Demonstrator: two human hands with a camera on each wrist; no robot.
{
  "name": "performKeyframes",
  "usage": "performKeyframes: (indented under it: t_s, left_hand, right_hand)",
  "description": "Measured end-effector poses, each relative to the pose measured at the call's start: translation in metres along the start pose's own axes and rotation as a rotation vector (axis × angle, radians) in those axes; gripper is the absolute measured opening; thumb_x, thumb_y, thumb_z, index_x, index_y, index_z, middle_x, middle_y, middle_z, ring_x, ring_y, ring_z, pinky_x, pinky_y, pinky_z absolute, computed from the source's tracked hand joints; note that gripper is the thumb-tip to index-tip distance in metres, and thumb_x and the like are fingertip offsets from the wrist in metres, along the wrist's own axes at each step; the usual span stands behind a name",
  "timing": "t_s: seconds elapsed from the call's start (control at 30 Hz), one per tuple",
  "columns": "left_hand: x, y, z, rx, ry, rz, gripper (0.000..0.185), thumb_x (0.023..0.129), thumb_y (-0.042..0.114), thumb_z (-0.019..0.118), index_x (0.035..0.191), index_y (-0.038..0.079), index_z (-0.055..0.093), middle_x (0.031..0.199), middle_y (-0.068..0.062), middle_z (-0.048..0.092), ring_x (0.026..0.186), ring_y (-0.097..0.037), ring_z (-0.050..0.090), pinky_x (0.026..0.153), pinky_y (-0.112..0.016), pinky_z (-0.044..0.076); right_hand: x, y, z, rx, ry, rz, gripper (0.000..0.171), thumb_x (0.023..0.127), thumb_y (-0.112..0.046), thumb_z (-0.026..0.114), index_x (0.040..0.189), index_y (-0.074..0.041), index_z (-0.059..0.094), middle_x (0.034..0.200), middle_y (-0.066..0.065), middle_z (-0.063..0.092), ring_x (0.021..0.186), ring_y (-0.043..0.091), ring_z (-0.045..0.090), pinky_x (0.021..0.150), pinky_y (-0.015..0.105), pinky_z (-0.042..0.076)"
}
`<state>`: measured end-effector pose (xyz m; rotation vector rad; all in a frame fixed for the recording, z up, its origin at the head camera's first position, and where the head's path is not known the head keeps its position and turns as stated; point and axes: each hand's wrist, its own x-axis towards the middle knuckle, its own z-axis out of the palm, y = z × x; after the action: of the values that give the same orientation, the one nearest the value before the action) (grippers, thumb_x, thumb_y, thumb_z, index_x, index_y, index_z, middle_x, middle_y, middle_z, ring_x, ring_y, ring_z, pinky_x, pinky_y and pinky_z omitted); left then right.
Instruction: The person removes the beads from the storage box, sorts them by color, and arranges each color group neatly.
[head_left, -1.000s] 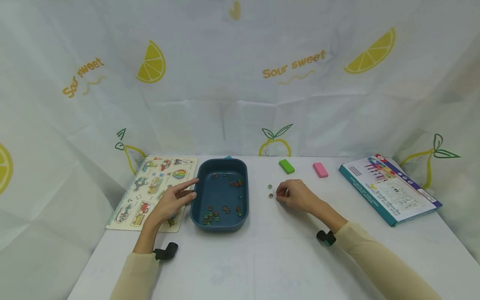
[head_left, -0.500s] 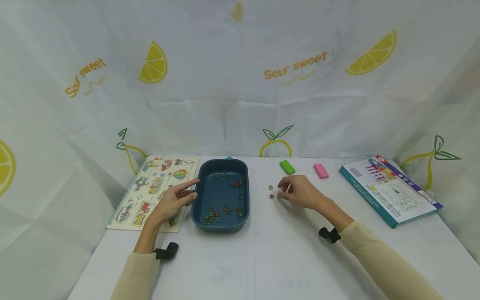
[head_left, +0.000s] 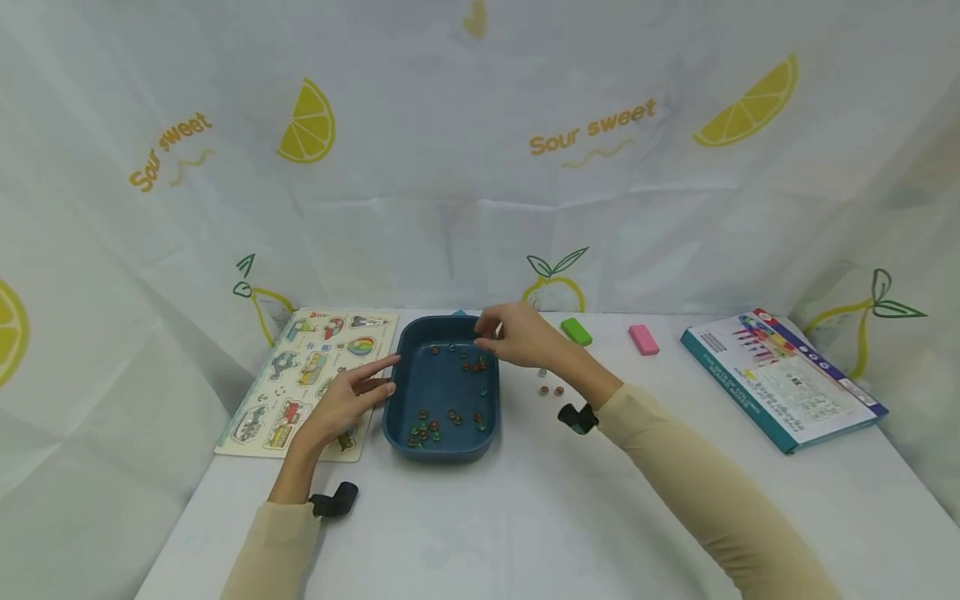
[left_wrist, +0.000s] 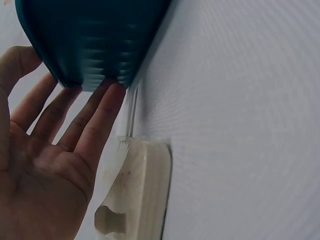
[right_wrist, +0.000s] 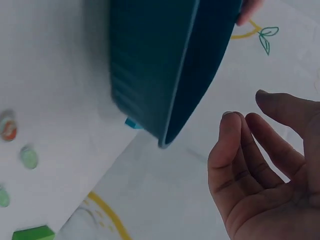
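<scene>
A dark blue rectangular tub (head_left: 441, 457) stands on the table with several small green and orange-brown glass marbles (head_left: 423, 426) scattered inside. My left hand (head_left: 337, 408) rests its extended fingers against the tub's left side; in the left wrist view, its fingertips (left_wrist: 116, 92) meet the wall. Over the tub's right rim hovers my right hand (head_left: 517, 335), with its fingers bent. The right wrist view shows its thumb (right_wrist: 280, 105) apart from the fingers and nothing between them. To the right of the tub lie a few loose marbles (head_left: 558, 390), partly below the right forearm.
A picture puzzle board (head_left: 300, 379) lies left of the tub, under the left hand. Behind the right arm are a green block (head_left: 576, 332) and a pink block (head_left: 643, 339). A boxed set (head_left: 783, 375) lies at the far right, and a printed white curtain (head_left: 450, 167) hangs behind.
My right hand has moved left and away from me, from beside the loose marbles to above the tub's right rim. A marble it was covering now shows. The left hand stays put.
</scene>
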<state>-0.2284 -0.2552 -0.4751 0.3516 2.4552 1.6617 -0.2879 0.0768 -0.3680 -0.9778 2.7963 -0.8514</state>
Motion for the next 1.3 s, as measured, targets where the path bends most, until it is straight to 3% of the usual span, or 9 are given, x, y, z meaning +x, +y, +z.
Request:
performKeyframes:
  t_s: [0.1, 0.23, 0.5, 0.7, 0.8, 0.97, 1.13, 1.3]
  left_hand:
    - [0.000, 0.000, 0.001, -0.012, -0.007, -0.006, 0.055, 0.107, 0.026, 0.066, 0.159, 0.019, 0.051, 0.165, -0.016, 0.048, 0.144, -0.041, 0.057, 0.108, -0.033, 0.060]
    - [-0.001, -0.002, 0.003, -0.038, -0.015, -0.014, 0.055, 0.107, 0.026, 0.066, 0.159, 0.019, 0.051, 0.165, -0.016, 0.047, 0.145, -0.041, 0.056, 0.107, -0.027, 0.060]
    - [-0.002, -0.002, 0.004, -0.044, -0.021, -0.003, 0.055, 0.107, 0.026, 0.066, 0.159, 0.018, 0.051, 0.167, -0.016, 0.046, 0.147, -0.041, 0.054, 0.109, -0.030, 0.059]
    - [-0.001, 0.000, 0.005, -0.034, -0.023, 0.011, 0.055, 0.107, 0.026, 0.066, 0.159, 0.017, 0.051, 0.167, -0.016, 0.046, 0.146, -0.041, 0.055, 0.110, -0.031, 0.059]
    - [-0.002, -0.001, 0.004, -0.016, -0.021, 0.016, 0.055, 0.107, 0.027, 0.066, 0.159, 0.017, 0.051, 0.166, -0.017, 0.047, 0.144, -0.042, 0.057, 0.109, -0.034, 0.059]
    - [-0.003, -0.002, 0.003, -0.003, -0.022, 0.023, 0.054, 0.107, 0.027, 0.066, 0.159, 0.018, 0.051, 0.165, -0.019, 0.048, 0.142, -0.043, 0.059, 0.108, -0.035, 0.060]
    - [-0.001, -0.001, 0.002, -0.004, -0.020, 0.018, 0.055, 0.107, 0.027, 0.066, 0.159, 0.018, 0.051, 0.165, -0.018, 0.048, 0.142, -0.042, 0.058, 0.108, -0.034, 0.060]
    - [0.000, 0.001, 0.001, -0.001, -0.008, 0.009, 0.055, 0.107, 0.026, 0.066, 0.159, 0.017, 0.051, 0.166, -0.017, 0.046, 0.144, -0.042, 0.057, 0.109, -0.033, 0.060]
  right_hand:
    - [0.027, -0.011, 0.010, -0.025, -0.020, -0.002, 0.019, 0.100, -0.022, 0.074, 0.111, -0.006, 0.077, 0.102, 0.009, 0.080, 0.094, 0.023, 0.074, 0.084, 0.037, 0.063]
    - [0.056, -0.020, 0.028, -0.047, -0.052, 0.073, 0.020, 0.100, -0.020, 0.073, 0.113, -0.005, 0.078, 0.110, 0.012, 0.080, 0.104, 0.027, 0.074, 0.093, 0.041, 0.063]
    - [0.082, -0.028, 0.073, -0.152, -0.089, 0.236, 0.023, 0.100, -0.017, 0.073, 0.117, -0.002, 0.078, 0.119, 0.013, 0.077, 0.109, 0.029, 0.072, 0.096, 0.042, 0.063]
    - [0.086, -0.027, 0.098, -0.185, -0.064, 0.348, 0.015, 0.103, -0.010, 0.065, 0.113, -0.003, 0.074, 0.109, 0.014, 0.075, 0.088, 0.026, 0.072, 0.072, 0.036, 0.061]
    - [0.087, -0.026, 0.107, -0.193, -0.063, 0.369, 0.017, 0.105, -0.007, 0.060, 0.115, -0.003, 0.073, 0.113, 0.015, 0.074, 0.090, 0.026, 0.072, 0.072, 0.036, 0.061]
    - [0.088, -0.027, 0.113, -0.218, -0.066, 0.361, 0.026, 0.106, -0.007, 0.059, 0.128, -0.002, 0.071, 0.128, 0.018, 0.070, 0.098, 0.027, 0.072, 0.079, 0.037, 0.063]
    - [0.087, -0.031, 0.101, -0.201, -0.080, 0.288, 0.019, 0.101, -0.014, 0.069, 0.114, -0.002, 0.075, 0.109, 0.013, 0.076, 0.085, 0.023, 0.071, 0.071, 0.033, 0.062]
    - [0.079, -0.035, 0.074, -0.105, -0.077, 0.139, 0.016, 0.097, -0.017, 0.075, 0.105, -0.003, 0.077, 0.103, 0.010, 0.077, 0.088, 0.022, 0.070, 0.078, 0.034, 0.063]
